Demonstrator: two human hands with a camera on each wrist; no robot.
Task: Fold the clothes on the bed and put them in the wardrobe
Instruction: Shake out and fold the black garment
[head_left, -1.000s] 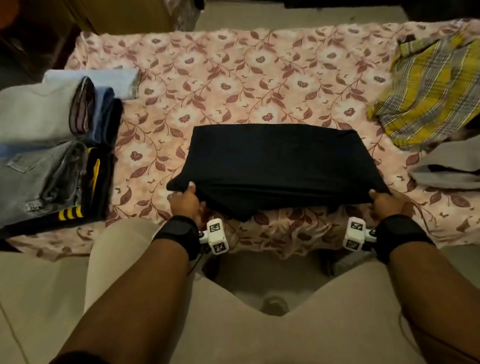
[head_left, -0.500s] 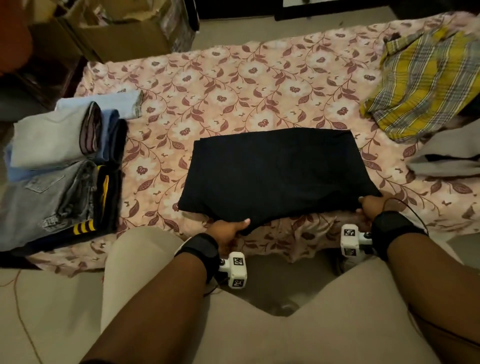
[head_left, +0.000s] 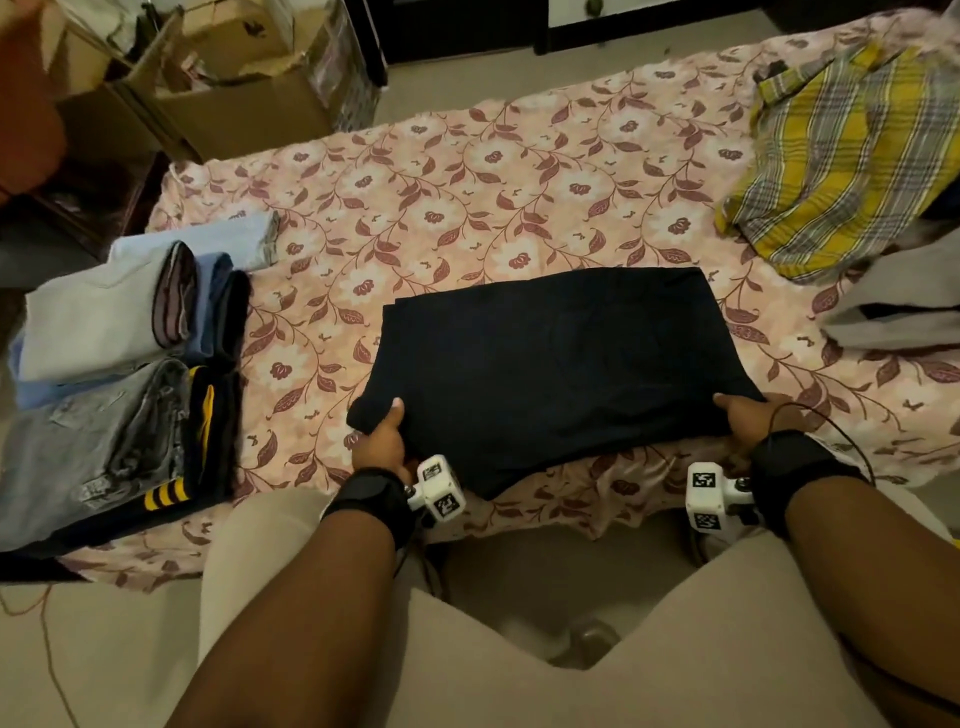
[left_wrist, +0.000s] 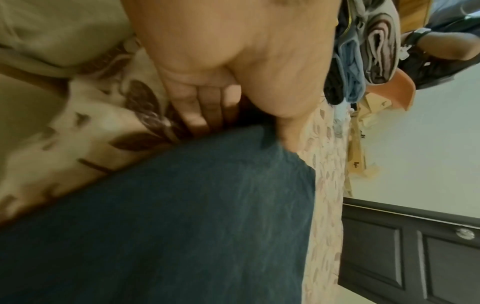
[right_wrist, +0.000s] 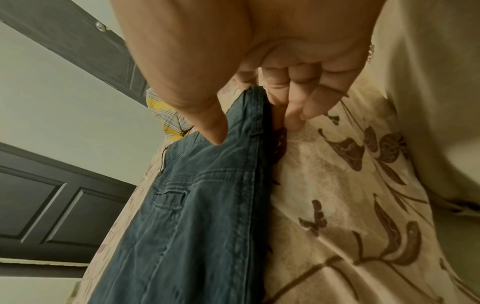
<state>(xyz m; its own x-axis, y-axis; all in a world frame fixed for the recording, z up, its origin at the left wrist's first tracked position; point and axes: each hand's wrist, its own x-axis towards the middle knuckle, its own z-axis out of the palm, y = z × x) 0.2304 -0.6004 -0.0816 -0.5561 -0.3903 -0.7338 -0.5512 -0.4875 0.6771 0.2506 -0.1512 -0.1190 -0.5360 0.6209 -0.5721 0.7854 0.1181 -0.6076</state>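
Head view shows the left hand (head_left: 382, 439) and right hand (head_left: 743, 415) each pinching a near corner of the dark trousers (head_left: 550, 364), which overhang the bed (head_left: 467, 171) edge. Bare sheet lies beyond them (folded pile (head_left: 119, 374) well left). Since half a second ago the left hand has shifted left to that corner.

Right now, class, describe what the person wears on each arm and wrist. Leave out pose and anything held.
Both forearms are bare, with no sleeves. Each wrist carries a black wristband. A white camera block with black square markers sits at each band's inner side. A thin black cable loops by the right wrist.
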